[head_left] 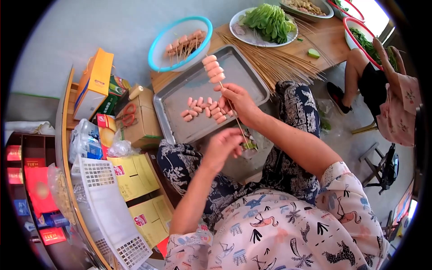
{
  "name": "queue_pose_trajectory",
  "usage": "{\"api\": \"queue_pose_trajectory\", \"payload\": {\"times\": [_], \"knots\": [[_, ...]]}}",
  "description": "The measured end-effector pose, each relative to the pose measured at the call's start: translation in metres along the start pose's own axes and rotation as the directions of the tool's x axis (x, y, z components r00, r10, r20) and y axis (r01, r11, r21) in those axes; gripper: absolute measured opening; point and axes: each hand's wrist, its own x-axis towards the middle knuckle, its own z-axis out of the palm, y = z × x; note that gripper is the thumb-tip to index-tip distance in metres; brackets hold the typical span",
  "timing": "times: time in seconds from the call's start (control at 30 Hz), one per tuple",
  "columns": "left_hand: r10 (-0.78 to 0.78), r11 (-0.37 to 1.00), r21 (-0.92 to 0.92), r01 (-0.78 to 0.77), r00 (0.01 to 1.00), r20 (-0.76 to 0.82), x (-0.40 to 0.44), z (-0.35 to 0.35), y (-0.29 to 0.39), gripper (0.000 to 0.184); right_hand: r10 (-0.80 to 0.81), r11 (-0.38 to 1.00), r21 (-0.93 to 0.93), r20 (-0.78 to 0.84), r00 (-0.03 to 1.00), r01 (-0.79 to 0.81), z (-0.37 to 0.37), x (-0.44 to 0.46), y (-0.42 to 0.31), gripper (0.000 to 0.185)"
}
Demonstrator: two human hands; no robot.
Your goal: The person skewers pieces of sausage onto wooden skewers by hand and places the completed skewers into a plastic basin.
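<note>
My right hand [238, 101] is closed around a thin wooden skewer, just below several pink sausage pieces [213, 69] threaded near its upper end. The skewer [241, 128] slants down toward my lap. Beside its lower part is my left hand [222, 147], slightly blurred, with loosely bent fingers apart; whether the fingertips touch the stick I cannot tell. Below my right hand, a metal tray [168, 96] holds loose sausage pieces [196, 108] and more sausages [217, 111] grouped close together, partly hidden by my hand.
A blue-rimmed bowl [155, 63] with sausage skewers stands behind the tray. Bare skewers [276, 60] lie right of it, near a plate of leafy greens [268, 24] and a cut green vegetable [313, 53]. Red scissors [129, 114] rest on a carton at left. Another person [398, 96] sits at right.
</note>
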Motion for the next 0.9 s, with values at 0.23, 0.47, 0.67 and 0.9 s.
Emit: {"api": "queue_pose_trajectory", "payload": {"times": [0.23, 0.47, 0.67, 0.9], "knots": [[0.061, 0.998, -0.031, -0.061, 0.998, -0.023, 0.008, 0.026, 0.004, 0.023, -0.028, 0.999, 0.046, -0.031, 0.999, 0.029, -0.008, -0.006, -0.014, 0.026], [0.157, 0.987, 0.042, -0.153, 0.974, -0.166, 0.003, -0.008, 0.042, 0.018, -0.107, 0.984, -0.142, -0.002, 0.994, 0.106, -0.008, -0.019, -0.019, 0.032], [0.262, 0.921, 0.362, -0.141, 0.913, -0.311, 0.027, -0.111, 0.100, 0.022, 0.026, 0.994, -0.103, 0.019, 0.999, -0.024, -0.008, -0.032, -0.038, 0.022], [0.255, 0.896, 0.443, -0.025, 0.846, -0.469, 0.099, -0.204, 0.170, 0.021, 0.068, 0.989, -0.135, 0.088, 0.994, -0.056, -0.002, -0.042, -0.052, 0.022]]}}
